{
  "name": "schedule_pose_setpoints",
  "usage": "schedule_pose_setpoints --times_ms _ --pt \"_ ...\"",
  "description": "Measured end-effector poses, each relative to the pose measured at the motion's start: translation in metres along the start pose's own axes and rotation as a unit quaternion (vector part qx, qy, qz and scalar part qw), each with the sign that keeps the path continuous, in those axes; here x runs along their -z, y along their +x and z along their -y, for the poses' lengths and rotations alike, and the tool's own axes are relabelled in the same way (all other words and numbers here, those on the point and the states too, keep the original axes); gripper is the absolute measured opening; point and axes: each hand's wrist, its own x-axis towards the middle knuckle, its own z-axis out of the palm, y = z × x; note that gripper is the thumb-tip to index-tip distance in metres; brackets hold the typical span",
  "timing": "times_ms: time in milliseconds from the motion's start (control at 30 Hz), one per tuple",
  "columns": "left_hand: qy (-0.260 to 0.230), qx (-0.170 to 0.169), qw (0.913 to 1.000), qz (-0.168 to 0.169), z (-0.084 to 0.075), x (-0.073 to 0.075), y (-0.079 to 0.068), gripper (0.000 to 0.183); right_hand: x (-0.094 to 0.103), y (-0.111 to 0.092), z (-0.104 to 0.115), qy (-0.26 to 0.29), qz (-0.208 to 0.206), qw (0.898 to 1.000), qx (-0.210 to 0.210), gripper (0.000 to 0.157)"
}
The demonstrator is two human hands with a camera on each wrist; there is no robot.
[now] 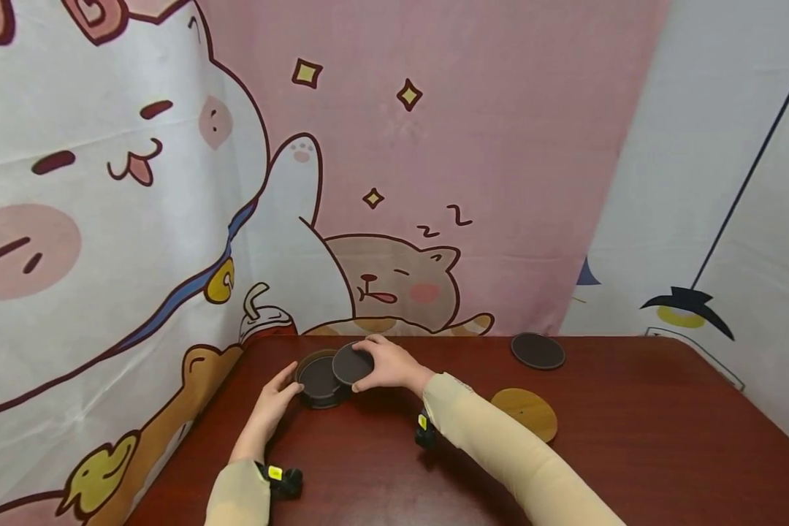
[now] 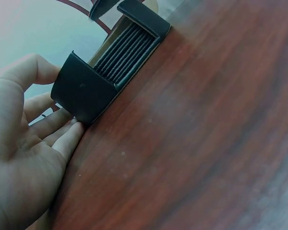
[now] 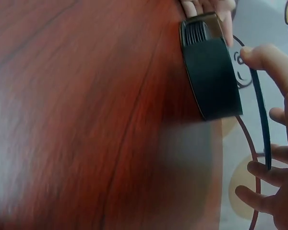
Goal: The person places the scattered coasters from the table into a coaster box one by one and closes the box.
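A dark round coaster holder (image 1: 324, 402) with an opening in its side wall stands on the table; a stack of thin coasters (image 2: 127, 51) shows through that opening. My left hand (image 1: 275, 400) grips the holder's left side, thumb and fingers curved against its wall. In my right hand (image 1: 394, 367) is a single dark round coaster (image 1: 348, 364), pinched by its edges between thumb and fingers. From the right wrist view, this coaster (image 3: 262, 120) appears edge-on, raised just above the holder's rim. It overlaps the holder's right part in the head view.
Another dark round coaster (image 1: 538, 351) lies at the table's back right. Nearer, a round wooden disc (image 1: 529, 410) is partly hidden by the right sleeve. The reddish-brown table (image 1: 638, 438) meets a cartoon-printed cloth (image 1: 500, 146) behind and at the left.
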Motion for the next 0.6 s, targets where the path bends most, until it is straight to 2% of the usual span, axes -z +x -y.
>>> schedule_pose_setpoints --times_ms 200,467,600 --pt "-0.01 -0.009 0.9999 0.0 0.003 0.0 0.0 0.056 -0.016 0.012 0.007 0.004 0.017 1.0 0.023 0.082" --pt "-0.005 -0.008 0.9999 -0.004 0.001 -0.001 0.001 0.056 -0.023 0.021 0.017 0.02 0.04 0.999 0.01 0.079" --pt "-0.008 -0.01 0.9999 -0.006 0.001 0.0 0.003 0.056 -0.026 0.026 0.021 0.033 0.045 0.998 0.016 0.076"
